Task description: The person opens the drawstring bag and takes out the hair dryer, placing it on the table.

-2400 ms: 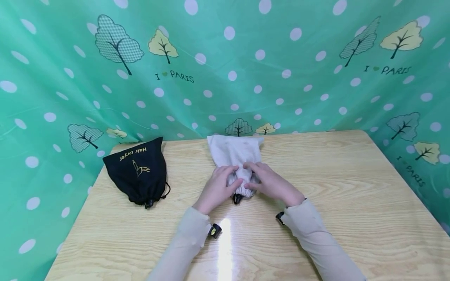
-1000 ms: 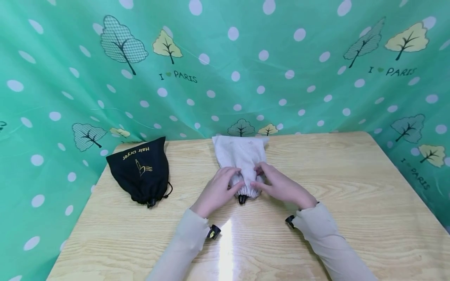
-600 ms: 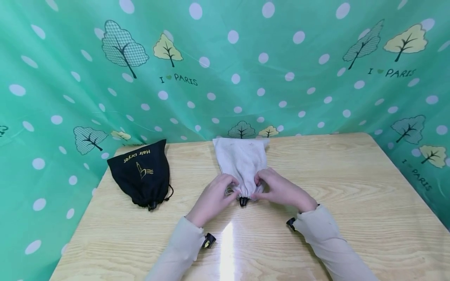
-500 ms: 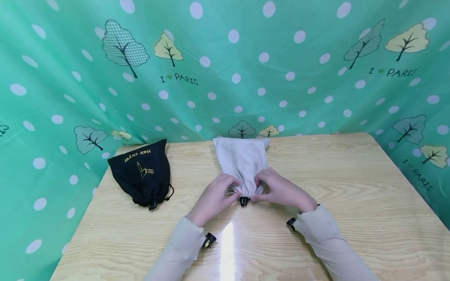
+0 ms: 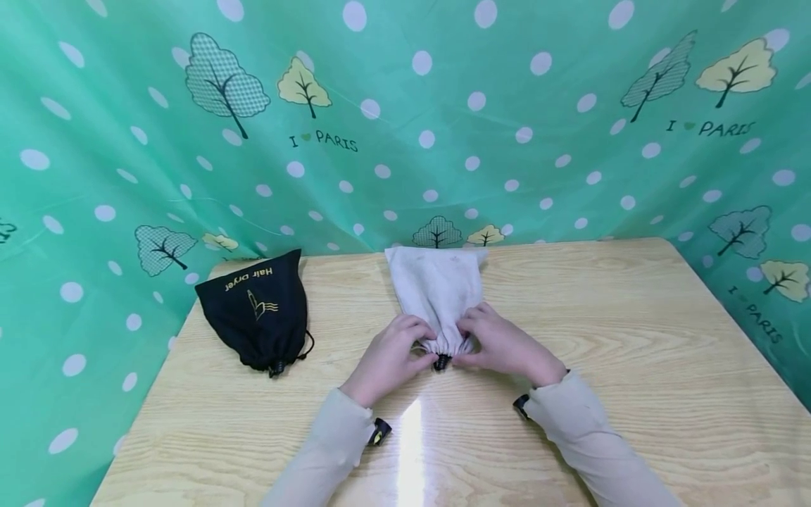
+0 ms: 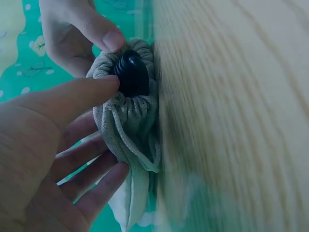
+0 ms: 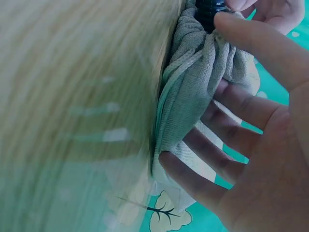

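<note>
A light grey cloth drawstring bag [image 5: 436, 282] lies on the table, its gathered mouth toward me. A black, rounded, ribbed piece [image 6: 134, 72] shows in the mouth. My left hand [image 5: 388, 355] pinches the left side of the mouth, thumb right beside the black piece, fingers along the bag's side. From the right, my right hand [image 5: 507, 345] pinches the opposite side, its thumb on the gathered rim in the right wrist view. A loop of pale drawstring [image 6: 130, 140] hangs from the bag's side in the left wrist view. The bag's contents are hidden.
At the left of the wooden table [image 5: 602, 317] lies a black drawstring bag [image 5: 253, 317] lettered "Hair Dryer", with a cord loop at its mouth. A green dotted curtain [image 5: 380, 105] stands behind the table and along both sides.
Both hands have moved nearer me, from the bag's body down to its gathered mouth, and drawn closer around the black piece. The black bag has stayed put.
</note>
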`<state>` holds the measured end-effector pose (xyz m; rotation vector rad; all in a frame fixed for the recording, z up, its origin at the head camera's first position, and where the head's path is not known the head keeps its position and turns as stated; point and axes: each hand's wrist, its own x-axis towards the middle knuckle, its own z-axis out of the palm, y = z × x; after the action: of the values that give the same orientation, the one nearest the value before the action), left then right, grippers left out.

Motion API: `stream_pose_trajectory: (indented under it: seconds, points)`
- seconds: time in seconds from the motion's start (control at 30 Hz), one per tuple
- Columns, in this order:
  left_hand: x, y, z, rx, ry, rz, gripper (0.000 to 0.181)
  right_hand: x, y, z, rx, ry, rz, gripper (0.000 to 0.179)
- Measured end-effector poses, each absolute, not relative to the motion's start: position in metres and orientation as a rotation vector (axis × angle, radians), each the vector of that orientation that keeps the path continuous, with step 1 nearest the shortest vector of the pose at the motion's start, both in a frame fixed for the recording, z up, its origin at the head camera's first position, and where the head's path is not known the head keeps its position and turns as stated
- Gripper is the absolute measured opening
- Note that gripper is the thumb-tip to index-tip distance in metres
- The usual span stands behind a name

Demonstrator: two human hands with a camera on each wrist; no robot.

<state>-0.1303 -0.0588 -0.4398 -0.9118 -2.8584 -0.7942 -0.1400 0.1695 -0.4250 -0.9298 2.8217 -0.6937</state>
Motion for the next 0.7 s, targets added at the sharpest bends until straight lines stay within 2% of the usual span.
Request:
stream_pose_trajectory:
  seconds: [0.17, 0.7]
  points:
    - [-0.1314, -0.0588, -0.4418, -0.918, -2.848, -0.757, 0.028, -0.1412, 0.1685, -0.4264, -1.009, 2.853, -0.632, 0.024]
    - [-0.1318, -0.0541, -0.4447, -0.91, -2.823, -0.606, 0.017, -0.1385, 0.1619, -0.4267, -0.979, 2.949, -0.496, 0.024]
